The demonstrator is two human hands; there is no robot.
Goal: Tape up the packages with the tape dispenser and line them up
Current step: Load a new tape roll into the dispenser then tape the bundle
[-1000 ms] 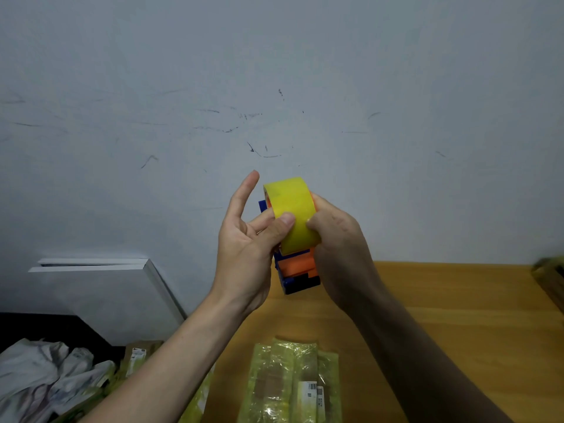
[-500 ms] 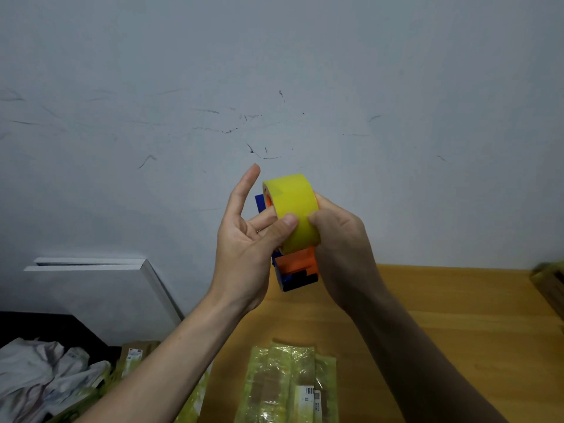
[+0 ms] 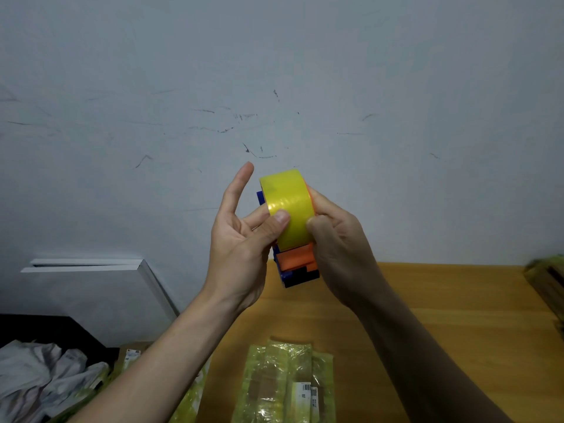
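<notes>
I hold a tape dispenser with a blue and orange body and a yellow tape roll up in front of the wall. My right hand grips its right side, fingers curled round it. My left hand presses its thumb on the roll's face, with curled fingers behind the roll and the index finger pointing up. A package wrapped in yellowish tape with a white label lies on the wooden table below my hands.
More taped packages lie under my left forearm at the table's left edge. Another stack sits at the right edge. White crumpled bags lie on the floor at lower left, beside a white board leaning on the wall.
The hands and dispenser hold nearly the same pose; they have risen slightly in view, and my left thumb has shifted a little on the roll.
</notes>
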